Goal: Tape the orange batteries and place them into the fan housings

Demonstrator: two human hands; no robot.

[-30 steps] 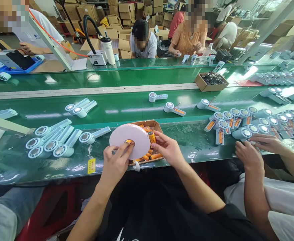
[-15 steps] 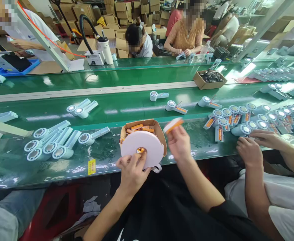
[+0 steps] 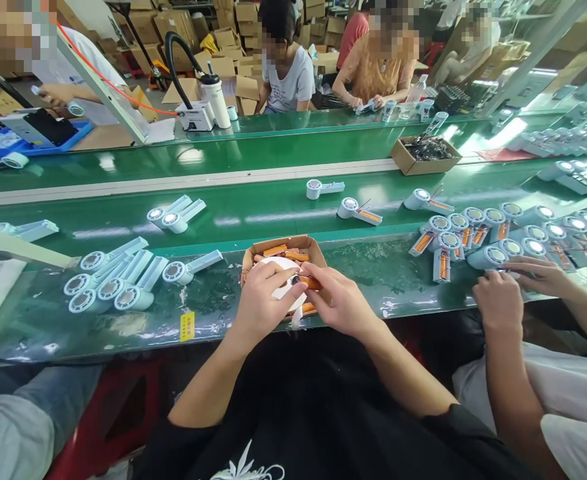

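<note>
Both my hands meet over a small cardboard box (image 3: 317, 252) at the bench's near edge, which holds several orange cylindrical batteries (image 3: 275, 251). My left hand (image 3: 261, 303) is closed on a white tape roll (image 3: 289, 300), now tilted and mostly hidden by my fingers. A loose tape end hangs below it. Between the thumb and fingers of my right hand (image 3: 344, 300) is an orange battery (image 3: 311, 283), its end close to my left fingertips. Fingers hide whether the tape touches it.
Light-blue fan bodies with handles (image 3: 133, 297) lie to the left, and many more (image 3: 443, 247) on the right show orange batteries. A co-worker's hands (image 3: 498, 293) work at the right. Beyond the green belt (image 3: 253, 207) stands a carton of dark parts (image 3: 426, 157).
My right hand has come left and down with the battery to meet my left hand. The tape roll, earlier facing me flat, has tipped. Across the belt, one person has sat up.
</note>
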